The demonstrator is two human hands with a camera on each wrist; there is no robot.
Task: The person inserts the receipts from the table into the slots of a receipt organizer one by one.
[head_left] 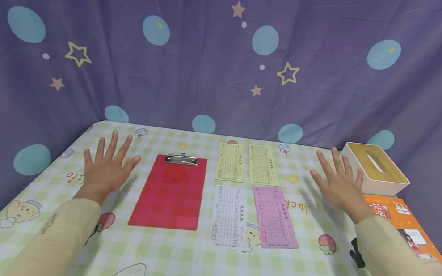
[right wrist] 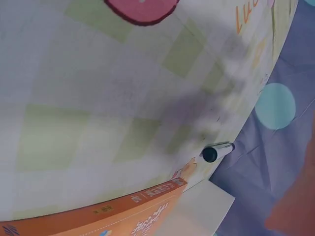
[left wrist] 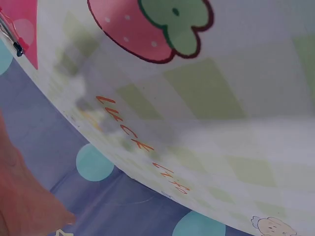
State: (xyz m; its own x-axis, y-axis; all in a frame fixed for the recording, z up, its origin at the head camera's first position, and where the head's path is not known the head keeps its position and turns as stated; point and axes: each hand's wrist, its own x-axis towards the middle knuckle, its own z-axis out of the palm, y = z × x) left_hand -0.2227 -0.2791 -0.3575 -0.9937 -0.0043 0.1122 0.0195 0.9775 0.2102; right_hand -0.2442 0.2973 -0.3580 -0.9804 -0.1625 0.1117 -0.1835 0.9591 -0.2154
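Note:
Both hands hover above the table with fingers spread and nothing in them. The left hand is to the left of a red clipboard with a metal clip at its far end. To the right of the clipboard lie two yellow printed slips, a white slip and a pink slip. The right hand is nearest to a tissue box with a wooden lid. Part of the left hand and of the right hand shows at the edge of its own wrist view.
An orange book lies in front of the tissue box, partly beneath the right sleeve. The right wrist view also shows a short dark-ended cylinder near the box. A checked cloth covers the table, and a purple curtain hangs behind.

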